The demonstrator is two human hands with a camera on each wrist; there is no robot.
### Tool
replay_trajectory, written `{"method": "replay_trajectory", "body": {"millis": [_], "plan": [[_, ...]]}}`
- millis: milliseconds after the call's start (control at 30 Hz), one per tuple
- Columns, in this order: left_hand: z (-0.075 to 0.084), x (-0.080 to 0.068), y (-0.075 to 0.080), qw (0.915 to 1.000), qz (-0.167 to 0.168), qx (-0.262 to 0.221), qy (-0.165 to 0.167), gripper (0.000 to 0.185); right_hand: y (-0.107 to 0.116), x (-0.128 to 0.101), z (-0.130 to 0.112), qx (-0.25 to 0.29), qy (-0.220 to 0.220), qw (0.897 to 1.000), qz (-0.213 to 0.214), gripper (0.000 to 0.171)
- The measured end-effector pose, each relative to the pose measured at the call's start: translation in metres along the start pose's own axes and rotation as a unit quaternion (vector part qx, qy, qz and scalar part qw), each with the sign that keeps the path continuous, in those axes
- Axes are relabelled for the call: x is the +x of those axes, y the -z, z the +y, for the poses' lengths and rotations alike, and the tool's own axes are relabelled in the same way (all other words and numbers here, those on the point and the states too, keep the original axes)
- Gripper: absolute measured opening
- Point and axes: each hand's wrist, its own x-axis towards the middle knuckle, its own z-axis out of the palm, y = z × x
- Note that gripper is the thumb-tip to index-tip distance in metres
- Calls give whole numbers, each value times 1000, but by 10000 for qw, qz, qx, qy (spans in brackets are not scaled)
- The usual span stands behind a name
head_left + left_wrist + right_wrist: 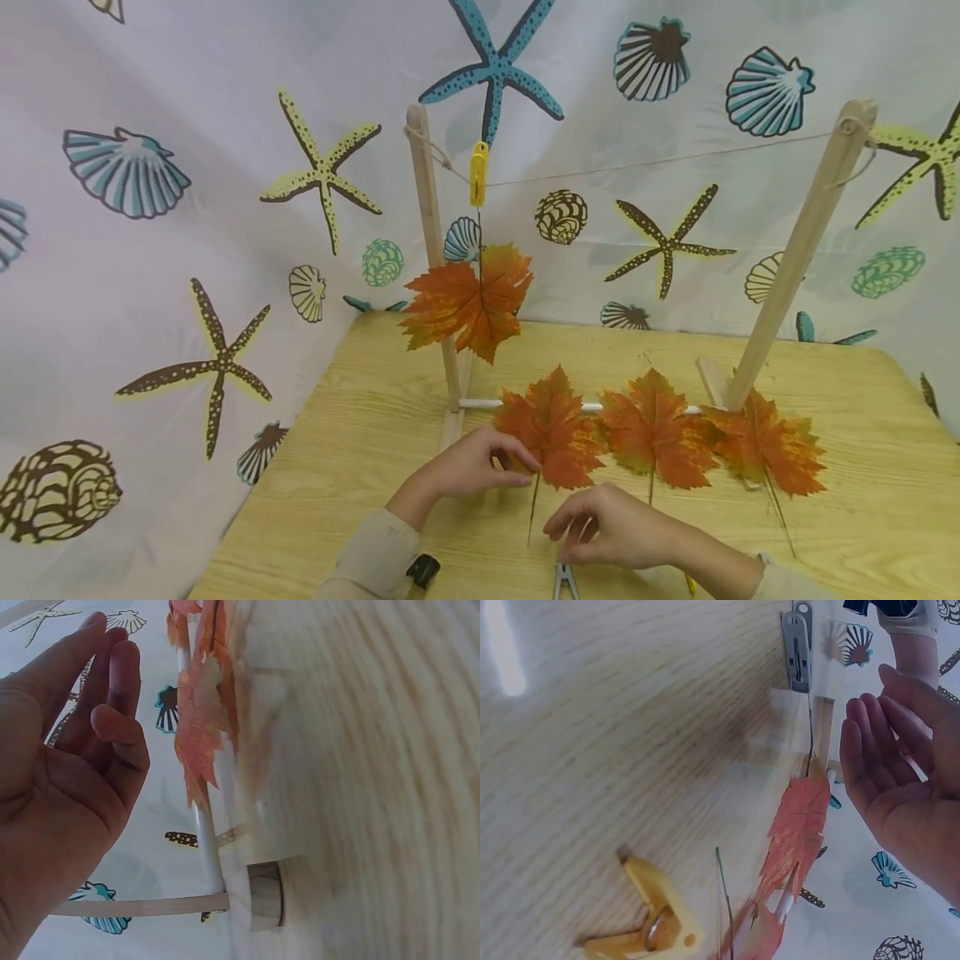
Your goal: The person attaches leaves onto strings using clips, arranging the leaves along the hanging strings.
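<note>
left hand relaxed, right hand loosely curled

The left hand touches the lower edge of the nearest orange fabric maple leaf lying on the pale wooden bench. Just right of it, the right hand hovers, fingers relaxed, above a grey clothes peg.

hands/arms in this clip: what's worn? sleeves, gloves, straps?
Both hands are bare, no gloves. The left hand and right hand come out of beige long sleeves. A small black device sits at the left wrist. No rings visible.
</note>
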Motion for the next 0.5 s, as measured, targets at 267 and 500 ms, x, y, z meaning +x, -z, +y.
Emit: {"method": "replay_trajectory", "body": {"millis": [267,500], "plan": [[-9,3,-2,9993,-169,110,323,19,0,-6,6,-154,163,9994,-267,25],[-14,7,-3,9986,-369,130,354,17,0,-8,9,-394,493,9970,-451,30]]}}
